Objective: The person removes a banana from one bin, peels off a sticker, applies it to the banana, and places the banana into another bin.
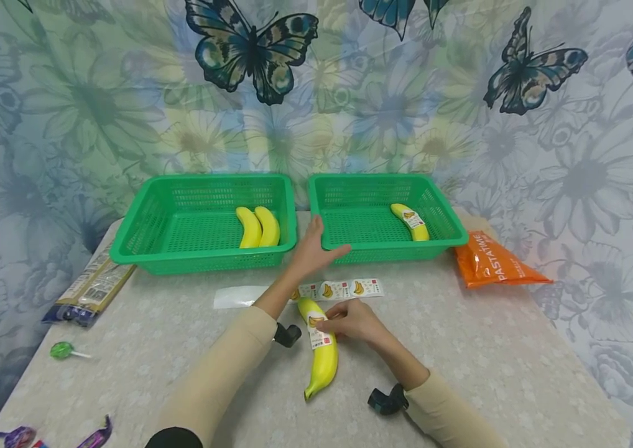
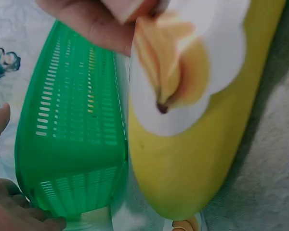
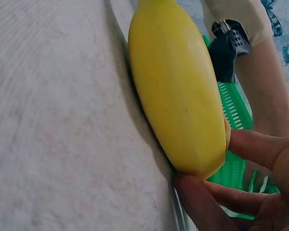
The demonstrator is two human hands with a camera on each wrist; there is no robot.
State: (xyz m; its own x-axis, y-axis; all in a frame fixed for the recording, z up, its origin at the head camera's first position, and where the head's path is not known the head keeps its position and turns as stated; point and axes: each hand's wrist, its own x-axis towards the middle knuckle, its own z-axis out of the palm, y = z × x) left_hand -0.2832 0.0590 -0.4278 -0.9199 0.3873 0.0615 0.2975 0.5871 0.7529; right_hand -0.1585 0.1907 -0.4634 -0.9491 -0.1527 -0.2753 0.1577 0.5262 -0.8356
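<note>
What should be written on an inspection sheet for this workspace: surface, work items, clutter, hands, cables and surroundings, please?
Surface: pale patterned tabletop.
Work items: front banana, labelled; label strip at its far end; left basket, two bananas, no labels visible; right basket, one labelled banana.
Clutter: orange bag, long packet, green lollipop, purple-wrapped sweets.
Left hand: fingers spread near the baskets, holding nothing visible.
Right hand: holds the front banana at its label.
Cables: nothing seen.
Surroundings: butterfly-print cloth behind the baskets.

Possibly a makeshift indoor studio, butterfly-print backdrop (image 1: 406, 118), pale patterned tabletop (image 1: 529, 348) before it
</note>
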